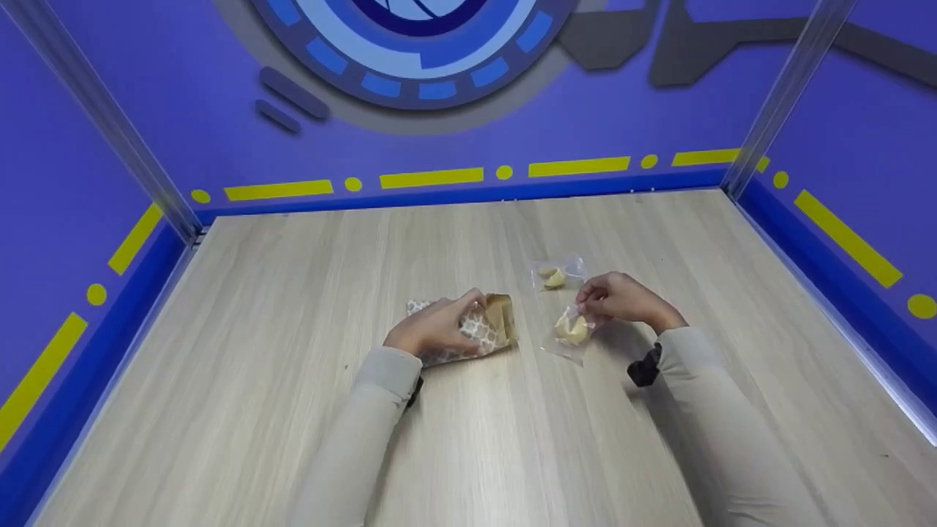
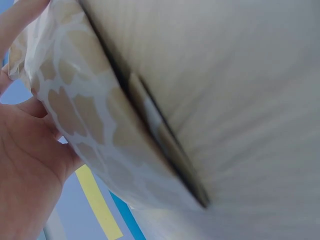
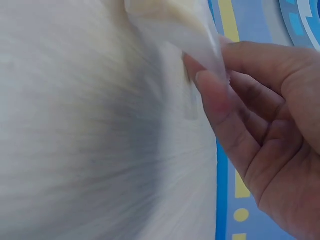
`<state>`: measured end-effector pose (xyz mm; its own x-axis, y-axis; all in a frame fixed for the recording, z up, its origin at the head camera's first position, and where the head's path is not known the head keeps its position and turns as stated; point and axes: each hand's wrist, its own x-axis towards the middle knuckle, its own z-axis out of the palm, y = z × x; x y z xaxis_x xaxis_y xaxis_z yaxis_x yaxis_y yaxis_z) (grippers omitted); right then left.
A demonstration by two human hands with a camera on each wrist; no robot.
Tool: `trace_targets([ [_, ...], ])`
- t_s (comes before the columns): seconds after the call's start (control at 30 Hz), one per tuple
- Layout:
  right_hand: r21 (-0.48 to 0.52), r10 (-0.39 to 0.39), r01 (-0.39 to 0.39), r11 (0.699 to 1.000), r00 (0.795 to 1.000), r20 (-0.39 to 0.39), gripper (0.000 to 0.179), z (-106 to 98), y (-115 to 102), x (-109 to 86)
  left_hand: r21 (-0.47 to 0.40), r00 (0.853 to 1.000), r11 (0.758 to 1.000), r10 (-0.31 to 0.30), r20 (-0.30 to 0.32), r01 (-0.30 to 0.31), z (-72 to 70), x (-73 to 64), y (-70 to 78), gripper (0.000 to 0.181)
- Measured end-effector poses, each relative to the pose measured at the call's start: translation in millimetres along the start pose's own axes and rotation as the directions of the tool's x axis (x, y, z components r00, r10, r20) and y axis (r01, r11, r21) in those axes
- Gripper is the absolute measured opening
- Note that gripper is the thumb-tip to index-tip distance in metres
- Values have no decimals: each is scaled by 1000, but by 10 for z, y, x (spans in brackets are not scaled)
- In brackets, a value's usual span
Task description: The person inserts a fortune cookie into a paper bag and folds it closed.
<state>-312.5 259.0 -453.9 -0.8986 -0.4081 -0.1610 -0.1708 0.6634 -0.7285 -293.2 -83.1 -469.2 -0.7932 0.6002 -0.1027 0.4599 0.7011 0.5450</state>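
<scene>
My left hand (image 1: 438, 326) grips a paper bag (image 1: 479, 333) with a tan-and-white giraffe-like pattern; the bag lies on its side with its open brown mouth facing right. In the left wrist view the patterned bag (image 2: 95, 115) bulges beside the palm (image 2: 30, 160). Pinched at one end by my right hand (image 1: 622, 298) is a clear packet holding a fortune cookie (image 1: 571, 331), just right of the bag's mouth. The right wrist view has thumb and finger on the packet's clear film (image 3: 195, 45). Behind it a second wrapped fortune cookie (image 1: 553, 278) lies on the table.
The wood-grain table (image 1: 293, 278) runs back to a blue-purple wall (image 1: 439, 157) with yellow markings. Similar side panels stand left and right, joined by metal posts (image 1: 779, 95). A dark strap device (image 1: 644, 367) sits at the right wrist.
</scene>
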Motion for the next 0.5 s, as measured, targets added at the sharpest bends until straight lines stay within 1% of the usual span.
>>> trace_targets([
  [0.17, 44, 20, -17, 999, 998, -65, 15, 24, 10, 0, -26, 1000, 1000, -4, 7, 4, -4, -10, 2, 65],
  [0.3, 92, 52, -42, 995, 992, -112, 16, 66, 15, 14, -24, 1000, 1000, 1, 1, -1, -5, -8, 0, 65],
  [0.4, 153, 84, -62, 986, 986, -143, 17, 104, 19, 29, -25, 1000, 1000, 3, 2, -3, -4, -6, -1, 65],
  [0.5, 239, 117, -74, 968, 978, -172, 21, 139, 9, 34, -19, 1000, 1000, 3, 3, -3, 0, -2, -3, 65],
])
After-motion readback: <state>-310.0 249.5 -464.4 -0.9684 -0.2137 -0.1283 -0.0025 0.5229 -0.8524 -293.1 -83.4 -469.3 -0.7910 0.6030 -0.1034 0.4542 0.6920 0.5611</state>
